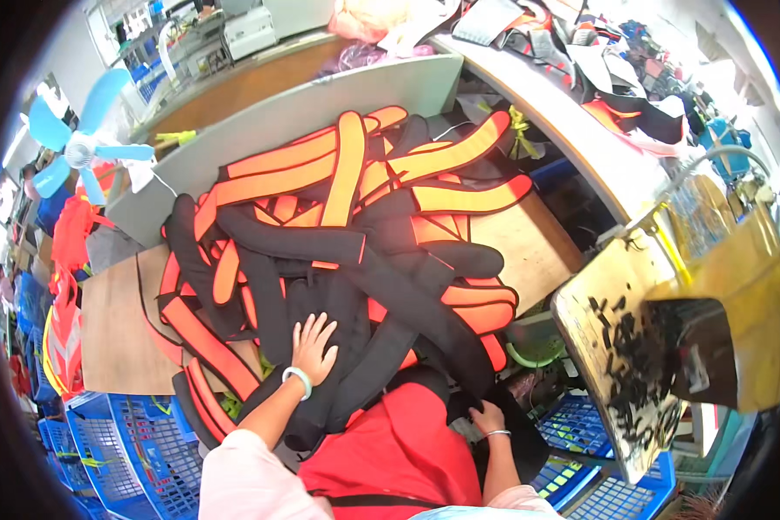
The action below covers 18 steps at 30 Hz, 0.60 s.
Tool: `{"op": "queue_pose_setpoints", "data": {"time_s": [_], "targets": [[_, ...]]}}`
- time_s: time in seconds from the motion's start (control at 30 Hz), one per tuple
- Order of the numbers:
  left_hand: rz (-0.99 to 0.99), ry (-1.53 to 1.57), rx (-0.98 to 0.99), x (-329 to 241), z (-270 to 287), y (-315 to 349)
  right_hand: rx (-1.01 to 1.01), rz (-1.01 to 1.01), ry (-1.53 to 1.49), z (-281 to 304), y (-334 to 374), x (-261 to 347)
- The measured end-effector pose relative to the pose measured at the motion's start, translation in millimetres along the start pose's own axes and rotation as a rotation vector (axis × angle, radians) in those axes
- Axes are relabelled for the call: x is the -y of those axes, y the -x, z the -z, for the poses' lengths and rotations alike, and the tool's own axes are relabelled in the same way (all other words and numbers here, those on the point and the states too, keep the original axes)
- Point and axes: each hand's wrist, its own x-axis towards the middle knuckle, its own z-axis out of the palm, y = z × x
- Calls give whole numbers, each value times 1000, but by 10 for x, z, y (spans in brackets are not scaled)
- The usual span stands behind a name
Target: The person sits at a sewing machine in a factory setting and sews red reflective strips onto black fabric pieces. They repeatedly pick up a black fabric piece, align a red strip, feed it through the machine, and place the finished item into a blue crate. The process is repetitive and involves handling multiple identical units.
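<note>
A tangled pile of padded belts (348, 165), orange with black edging on one face and black on the other, covers the wooden table in front of me. Fingers spread, my left hand (315, 348) lies on a black belt (338, 299) at the near side of the pile. My right hand (487, 419) is lower, beside my lap. Its fingers are closed on the edge of a piece of black fabric (511, 446) that hangs near the table's edge. A red apron (399, 446) covers my lap between both hands.
Blue plastic baskets (130, 442) stand left and right below the table. At right, a worn board (620, 373) holds black scraps beside a yellowish machine part (737, 321). A grey partition (277, 130) borders the far side. A blue fan (80, 149) stands at the left.
</note>
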Motion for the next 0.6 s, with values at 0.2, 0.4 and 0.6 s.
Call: {"op": "queue_pose_setpoints", "data": {"time_s": [0.2,0.4,0.6], "targets": [[3,-46,-16,15,12,36,-441,75,-35,970,1322,478],[-42,-346,-15,56,-73,47,-702,-61,-746,1850,2864,566],[-284,169,-225,-999,150,-29,-1045,239,-1268,1963,4145,-221]]}}
